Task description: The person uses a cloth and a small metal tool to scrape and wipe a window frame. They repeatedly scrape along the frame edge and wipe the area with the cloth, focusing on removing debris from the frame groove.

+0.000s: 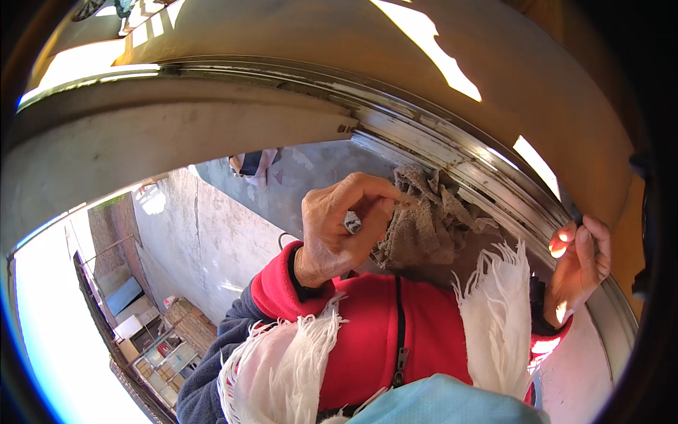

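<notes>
My left hand (344,228) is curled in front of my chest, thumb and fingers closed in a loop. A small grey object (352,222) shows inside that loop, its kind unclear. Past the fingertips is a blurred brownish bit that I cannot make out. Just beyond lies a crumpled brown terry cloth (429,222) beside the window track. At the far right, my right hand (582,259) is raised to the metal window frame (424,132). Its thumb and fingers pinch a small dark piece (576,213) at the frame's edge; whether it is fixed there is hidden.
A pale frame member (185,119) crosses the upper left. A pink and dark cloth (254,165) lies on the grey surface (302,169). Sunlit patches (434,53) fall on the brown surface beyond the track. Lower left are a plastered wall (185,233) and stacked bricks (188,323).
</notes>
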`<act>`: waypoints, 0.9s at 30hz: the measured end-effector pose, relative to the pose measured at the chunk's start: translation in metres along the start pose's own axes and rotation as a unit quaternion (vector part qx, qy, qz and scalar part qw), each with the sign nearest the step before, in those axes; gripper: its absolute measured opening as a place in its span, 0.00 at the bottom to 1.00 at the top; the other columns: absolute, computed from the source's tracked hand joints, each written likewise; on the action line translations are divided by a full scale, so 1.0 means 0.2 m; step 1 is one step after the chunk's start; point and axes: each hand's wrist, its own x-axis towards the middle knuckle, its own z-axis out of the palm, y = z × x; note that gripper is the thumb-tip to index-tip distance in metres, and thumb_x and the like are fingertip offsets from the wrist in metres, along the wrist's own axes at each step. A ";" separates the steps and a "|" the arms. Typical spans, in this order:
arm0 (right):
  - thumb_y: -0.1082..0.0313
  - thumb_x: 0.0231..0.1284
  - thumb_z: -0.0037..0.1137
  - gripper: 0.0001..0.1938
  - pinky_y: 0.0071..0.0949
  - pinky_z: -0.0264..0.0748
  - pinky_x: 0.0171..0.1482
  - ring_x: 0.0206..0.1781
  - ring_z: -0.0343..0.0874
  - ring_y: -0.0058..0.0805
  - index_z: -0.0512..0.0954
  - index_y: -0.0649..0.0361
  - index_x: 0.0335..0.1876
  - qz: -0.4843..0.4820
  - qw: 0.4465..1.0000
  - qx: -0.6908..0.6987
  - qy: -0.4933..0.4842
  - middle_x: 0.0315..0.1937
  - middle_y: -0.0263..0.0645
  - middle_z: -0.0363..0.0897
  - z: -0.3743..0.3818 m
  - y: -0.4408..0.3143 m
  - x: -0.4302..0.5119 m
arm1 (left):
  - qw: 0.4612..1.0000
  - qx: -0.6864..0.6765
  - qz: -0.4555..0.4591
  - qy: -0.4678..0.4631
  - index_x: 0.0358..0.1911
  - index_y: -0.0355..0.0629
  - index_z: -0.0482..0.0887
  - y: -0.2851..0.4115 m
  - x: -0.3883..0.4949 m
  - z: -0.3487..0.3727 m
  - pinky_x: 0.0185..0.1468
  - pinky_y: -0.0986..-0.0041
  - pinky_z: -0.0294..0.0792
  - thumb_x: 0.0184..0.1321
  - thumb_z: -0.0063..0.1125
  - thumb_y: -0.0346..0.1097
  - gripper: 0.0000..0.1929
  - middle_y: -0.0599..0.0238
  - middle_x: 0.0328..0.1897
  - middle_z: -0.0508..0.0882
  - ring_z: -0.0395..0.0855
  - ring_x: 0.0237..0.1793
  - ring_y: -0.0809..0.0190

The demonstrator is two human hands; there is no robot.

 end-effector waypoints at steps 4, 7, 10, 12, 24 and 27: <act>0.70 0.63 0.56 0.10 0.29 0.70 0.30 0.22 0.73 0.33 0.78 0.68 0.45 0.001 0.998 -0.003 -0.063 0.25 0.46 0.78 0.05 -0.07 -0.04 | 0.999 -0.031 -0.028 0.010 0.40 0.29 0.80 0.08 -0.15 -0.05 0.26 0.83 0.71 0.58 0.49 0.14 0.10 0.60 0.28 0.83 0.82 0.23 0.71; 0.70 0.63 0.56 0.10 0.29 0.70 0.30 0.21 0.72 0.33 0.78 0.68 0.45 0.006 0.991 0.042 -0.127 0.24 0.46 0.78 0.12 -0.08 -0.07 | 0.997 -0.036 -0.051 0.052 0.40 0.29 0.80 0.09 -0.29 -0.07 0.26 0.82 0.71 0.58 0.48 0.15 0.10 0.61 0.27 0.83 0.82 0.23 0.71; 0.73 0.64 0.54 0.08 0.28 0.73 0.30 0.21 0.75 0.32 0.78 0.68 0.44 0.011 0.987 0.041 -0.156 0.25 0.48 0.81 0.23 -0.04 -0.12 | 0.993 -0.044 -0.057 0.092 0.41 0.30 0.81 0.05 -0.41 -0.09 0.28 0.82 0.72 0.60 0.49 0.16 0.09 0.62 0.26 0.83 0.81 0.22 0.71; 0.76 0.64 0.52 0.07 0.28 0.74 0.30 0.21 0.77 0.33 0.78 0.69 0.44 0.028 0.982 0.043 -0.182 0.27 0.50 0.82 0.33 -0.04 -0.11 | 0.991 -0.040 -0.049 0.117 0.40 0.31 0.81 0.00 -0.45 -0.11 0.28 0.82 0.71 0.60 0.51 0.17 0.08 0.62 0.26 0.83 0.81 0.21 0.71; 0.74 0.62 0.57 0.05 0.23 0.80 0.31 0.27 0.85 0.28 0.81 0.67 0.39 0.085 0.912 0.039 -0.399 0.28 0.44 0.84 1.18 0.24 -0.57 | 0.976 -0.101 -0.064 0.180 0.39 0.33 0.81 -0.19 -0.83 -0.43 0.26 0.84 0.69 0.61 0.53 0.20 0.05 0.64 0.24 0.83 0.80 0.20 0.73; 0.73 0.60 0.56 0.08 0.26 0.80 0.33 0.27 0.85 0.29 0.80 0.69 0.42 -0.057 0.858 -0.148 -0.488 0.28 0.45 0.84 1.56 0.47 -0.69 | 0.961 -0.124 -0.097 0.228 0.39 0.33 0.81 -0.26 -0.93 -0.53 0.26 0.83 0.69 0.63 0.53 0.21 0.05 0.63 0.25 0.83 0.78 0.20 0.73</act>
